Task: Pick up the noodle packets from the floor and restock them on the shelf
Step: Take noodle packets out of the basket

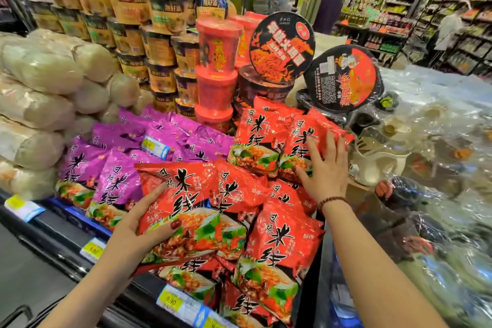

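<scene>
My left hand [143, 224] grips a red noodle packet [191, 210] by its left edge and holds it above the front of the shelf [66, 242]. My right hand [326, 168] lies flat with spread fingers on a red packet [298, 138] at the back of the red pile. More red packets [277, 247] are stacked below and between my hands. Purple noodle packets [117, 184] fill the shelf space to the left of the red ones.
Orange and red noodle cups [217, 66] and black round bowls [282, 46] stand behind the packets. Pale wrapped bundles [40, 104] pile up on the left. Plastic-wrapped goods [426, 168] lie on the right. Yellow price tags [170, 301] line the shelf edge. People stand in the far aisle.
</scene>
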`<state>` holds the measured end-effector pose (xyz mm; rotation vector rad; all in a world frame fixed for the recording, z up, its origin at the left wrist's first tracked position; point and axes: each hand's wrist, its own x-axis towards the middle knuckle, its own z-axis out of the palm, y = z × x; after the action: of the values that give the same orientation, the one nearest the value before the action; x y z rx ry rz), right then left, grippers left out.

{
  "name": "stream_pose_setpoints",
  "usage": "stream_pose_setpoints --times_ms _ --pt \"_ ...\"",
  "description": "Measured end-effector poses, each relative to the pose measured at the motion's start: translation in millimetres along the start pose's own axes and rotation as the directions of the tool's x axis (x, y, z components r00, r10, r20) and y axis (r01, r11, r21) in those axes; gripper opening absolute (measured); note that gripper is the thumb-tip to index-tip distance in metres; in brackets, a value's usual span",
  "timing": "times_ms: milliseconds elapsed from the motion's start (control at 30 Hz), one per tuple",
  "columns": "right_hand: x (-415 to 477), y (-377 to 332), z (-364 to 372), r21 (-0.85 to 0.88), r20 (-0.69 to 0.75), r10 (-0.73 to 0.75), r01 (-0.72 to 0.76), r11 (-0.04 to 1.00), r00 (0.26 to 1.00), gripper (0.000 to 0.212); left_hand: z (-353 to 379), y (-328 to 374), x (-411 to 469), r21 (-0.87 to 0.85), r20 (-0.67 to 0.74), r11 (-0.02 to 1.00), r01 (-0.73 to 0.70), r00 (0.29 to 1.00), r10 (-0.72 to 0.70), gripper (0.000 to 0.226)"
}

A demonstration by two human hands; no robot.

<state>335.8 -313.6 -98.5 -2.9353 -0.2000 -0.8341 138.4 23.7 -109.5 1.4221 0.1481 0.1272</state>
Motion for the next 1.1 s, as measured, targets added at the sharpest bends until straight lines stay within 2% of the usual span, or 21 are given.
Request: stream_pose_setpoints --times_ms 67,133,267,300,433,533,633,667,700,733,767,800,833,900,1033,1100 --pt "2 3 5 -0.05 0.121 -0.006 0.013 0.999 0.993 0.072 0 1 1 0.004 0.01 1.0 -0.002 1.0 0.002 0.103" --pt "2 7 12 -0.026 0.192 0.002 0.003 1.0 0.981 0.07 2 2 1 0.006 0.02 1.0 -0.013 1.0 0.013 0.102" --pt "-3 4 23 0.119 0.279 0.008 -0.043 0.992 0.96 0.067 4 0 3 0.025 0.006 0.999 -0.044 0.999 0.044 0.072" --pt "-3 3 23 0.13 0.302 0.013 -0.055 0.99 0.953 0.067 5 0 4 0.036 0.002 0.998 -0.045 0.999 0.045 0.07" --pt "-2 0 8 0.019 0.319 0.052 -0.061 0.998 0.946 0.066 10 4 3 0.082 0.001 0.994 -0.077 0.997 0.077 0.071" --pt "-6 -14 -14 -0.007 0.157 0.087 -0.087 0.996 0.984 0.061 13 9 2 0.088 0.008 0.991 -0.097 0.995 0.097 0.074" --pt "-21 -42 -35 0.197 -0.118 0.036 -0.012 0.98 0.992 0.058 14 9 4 0.126 0.017 0.988 -0.09 0.996 0.088 0.078" --pt "-26 -55 -45 0.375 -0.098 0.004 0.033 0.927 0.995 0.056 16 11 5 0.145 0.016 0.985 -0.089 0.996 0.088 0.076" --pt "-32 -68 -57 0.588 0.014 -0.041 0.024 0.809 0.999 0.054 18 12 6 0.161 0.024 0.983 -0.087 0.996 0.084 0.076" --pt "-38 -82 -70 0.762 0.179 -0.121 -0.059 0.645 0.976 0.059 21 15 7 0.17 0.044 0.982 -0.087 0.996 0.081 0.075" --pt "-44 -94 -79 0.853 0.318 -0.23 -0.172 0.493 0.92 0.068 25 18 9 0.181 0.067 0.979 -0.092 0.994 0.081 0.076" --pt "-50 -102 -84 0.874 0.389 -0.33 -0.232 0.426 0.86 0.076 28 21 10 0.182 0.087 0.978 -0.102 0.992 0.088 0.077" --pt "-55 -108 -84 0.88 0.392 -0.416 -0.202 0.431 0.821 0.081 32 24 11 0.171 0.104 0.979 -0.11 0.99 0.093 0.077" --pt "-62 -116 -82 0.894 0.333 -0.496 -0.102 0.437 0.802 0.084 40 30 13 0.149 0.136 0.981 -0.123 0.985 0.103 0.075" --pt "-57 -115 -84 0.915 0.327 -0.451 -0.16 0.37 0.83 0.08 46 34 20 0.178 0.208 0.975 -0.136 0.973 0.098 0.073" --pt "-53 -113 -85 0.923 0.306 -0.369 -0.178 0.342 0.878 0.079 47 29 23 0.173 0.226 0.974 -0.149 0.968 0.108 0.078"
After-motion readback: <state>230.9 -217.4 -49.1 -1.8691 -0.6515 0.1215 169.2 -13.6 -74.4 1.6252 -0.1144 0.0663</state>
